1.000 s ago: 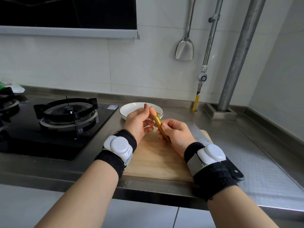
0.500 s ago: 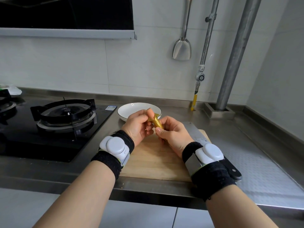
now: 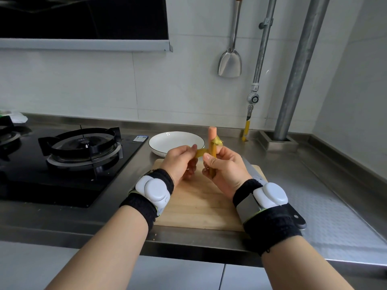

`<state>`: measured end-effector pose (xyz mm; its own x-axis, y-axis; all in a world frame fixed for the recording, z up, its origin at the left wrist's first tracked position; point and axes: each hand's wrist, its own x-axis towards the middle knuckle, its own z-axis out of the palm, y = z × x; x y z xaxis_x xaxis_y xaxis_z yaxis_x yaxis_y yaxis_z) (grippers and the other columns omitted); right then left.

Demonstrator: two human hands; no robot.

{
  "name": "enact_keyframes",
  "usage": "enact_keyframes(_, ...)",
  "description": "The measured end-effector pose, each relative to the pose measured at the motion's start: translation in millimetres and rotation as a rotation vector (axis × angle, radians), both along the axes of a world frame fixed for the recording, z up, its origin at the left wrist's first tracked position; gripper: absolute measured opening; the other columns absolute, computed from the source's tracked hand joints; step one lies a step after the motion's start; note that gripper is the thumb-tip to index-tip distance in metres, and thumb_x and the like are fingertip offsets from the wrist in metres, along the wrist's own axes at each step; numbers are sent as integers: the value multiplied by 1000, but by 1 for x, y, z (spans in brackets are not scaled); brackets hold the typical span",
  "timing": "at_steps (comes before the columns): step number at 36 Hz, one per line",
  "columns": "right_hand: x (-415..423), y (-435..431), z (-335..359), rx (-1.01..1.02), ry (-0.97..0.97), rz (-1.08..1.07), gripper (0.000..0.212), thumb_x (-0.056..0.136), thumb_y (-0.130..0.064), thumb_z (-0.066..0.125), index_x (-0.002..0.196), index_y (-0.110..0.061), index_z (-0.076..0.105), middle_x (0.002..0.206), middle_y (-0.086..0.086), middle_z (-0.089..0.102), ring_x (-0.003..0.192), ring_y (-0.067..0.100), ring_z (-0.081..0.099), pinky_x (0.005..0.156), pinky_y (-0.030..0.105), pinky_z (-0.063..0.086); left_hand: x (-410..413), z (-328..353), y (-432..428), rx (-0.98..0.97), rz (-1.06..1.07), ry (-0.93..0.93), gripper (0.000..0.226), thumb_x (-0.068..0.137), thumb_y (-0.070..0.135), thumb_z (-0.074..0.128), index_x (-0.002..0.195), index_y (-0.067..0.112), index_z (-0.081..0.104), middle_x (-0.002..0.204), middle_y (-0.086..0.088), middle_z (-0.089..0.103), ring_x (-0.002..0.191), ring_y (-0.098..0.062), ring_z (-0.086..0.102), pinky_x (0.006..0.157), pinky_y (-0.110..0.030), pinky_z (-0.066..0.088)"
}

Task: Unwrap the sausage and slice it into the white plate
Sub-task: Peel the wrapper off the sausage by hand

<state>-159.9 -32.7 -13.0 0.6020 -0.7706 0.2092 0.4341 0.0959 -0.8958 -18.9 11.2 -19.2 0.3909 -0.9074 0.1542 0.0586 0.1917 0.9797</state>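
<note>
The right hand (image 3: 227, 169) is gripping the sausage (image 3: 211, 133) upright, with its fingers curling round the lower, wrapped part and the thumb pressing on the front. The left hand (image 3: 180, 162) is pinching a peeled strip of the wrapper (image 3: 200, 152), a thin, glossy yellow film stretching sideways from the sausage. The sausage's top is showing bare, a smooth pink cylinder with a rounded end and a crumpled yellow flap hanging just below it.

Both hands are hovering over the far end of a pale wooden cutting board (image 3: 199, 204), rectangular with rounded corners, which is lying on a brushed steel counter (image 3: 318, 197). A knife (image 3: 252, 171) is lying along the board's right edge, its broad metal blade partly hidden by the wrist and its black handle pointing toward the person. Just beyond the board a round, shallow white plate (image 3: 161, 141) with a thin dark rim is sitting, its glaze catching a glint of light. A black glass stove (image 3: 83, 147) is lying to the left.
</note>
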Motion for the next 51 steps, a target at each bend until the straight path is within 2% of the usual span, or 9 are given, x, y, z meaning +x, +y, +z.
enact_keyframes(9,1,4,3,113,-71,50,19,101,-11,48,101,5,60,85,19,59,65,20,56,59,31,48,2,2,0,-21,-57,194,29,100,23,44,86,4,61,75,-19,58,54,-25,51,49,-26,39)
enact_keyframes(14,-2,1,1,-97,-12,-50,12,95,-13,58,88,-8,66,103,16,74,88,25,73,63,29,52,-2,3,6,-5,-183,-20,36,67,-2,54,100,5,68,91,-19,67,71,-29,63,57,-29,45)
enact_keyframes(20,-1,2,2,-73,-42,-159,17,74,-4,72,90,-1,67,108,31,64,100,43,62,94,61,45,-6,2,11,-90,-222,-237,47,70,16,78,115,10,65,112,-20,68,107,-33,63,96,-47,50)
enact_keyframes(23,1,3,2,-95,13,-186,21,75,-1,73,95,4,66,103,29,62,95,41,59,92,62,45,-10,4,13,-135,-197,-284,34,73,13,80,105,16,72,105,-10,73,98,-22,69,85,-35,55)
enact_keyframes(26,2,2,0,-95,56,-176,20,84,0,69,101,9,65,100,31,63,84,37,60,66,41,51,-11,5,13,-177,-180,-267,24,76,1,77,94,16,75,89,-8,73,80,-20,69,70,-30,55)
enact_keyframes(34,-3,-4,7,51,127,-151,69,67,-72,60,95,-10,69,71,-4,48,62,13,39,67,30,34,-8,0,10,-111,-75,-223,18,76,0,77,84,11,66,73,-2,64,70,-22,60,68,-36,51)
enact_keyframes(41,-7,-8,5,193,-91,-175,15,93,-21,66,82,-12,62,61,1,54,51,11,49,49,24,42,-9,2,11,-73,-82,-239,11,82,3,73,89,8,65,76,-7,66,72,-23,61,60,-30,48)
enact_keyframes(46,-5,-6,7,218,-56,-93,17,96,-20,56,83,-9,55,62,4,52,48,12,47,46,24,40,-10,2,11,-77,-81,-238,19,88,1,66,106,-1,65,87,-14,66,78,-25,60,69,-36,47)
enact_keyframes(51,-8,-4,12,278,-61,19,37,92,-41,58,64,-16,59,60,2,52,45,12,44,42,20,32,-9,1,11,-88,-97,-247,21,88,-7,61,106,3,63,76,-2,66,60,-6,62,52,-18,46)
